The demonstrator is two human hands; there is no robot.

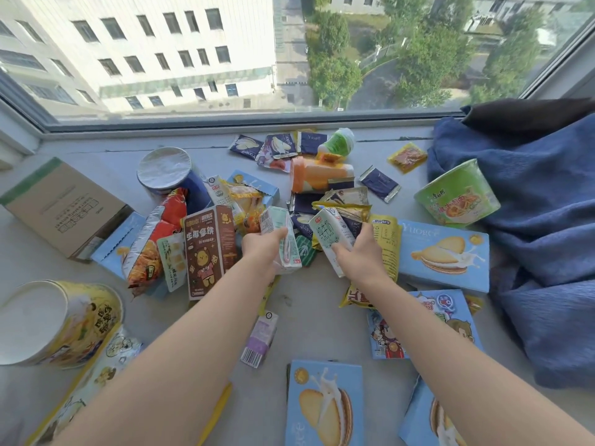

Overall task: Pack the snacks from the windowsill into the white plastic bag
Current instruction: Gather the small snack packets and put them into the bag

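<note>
Head view: left hand (262, 244) and right hand (357, 252) each grip a small white-and-green milk carton (283, 239); lift both upright, since the bag seems out of view.

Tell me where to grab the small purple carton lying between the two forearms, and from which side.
Take the purple carton across its long side faces, near the middle, coming straight down from above. It lies flat on the bare sill with its barcode end toward the camera, and both long sides look clear of other packs, so a thumb and fingers could probably pinch it there. Both hands currently hold milk cartons, so one must be freed first.
</note>
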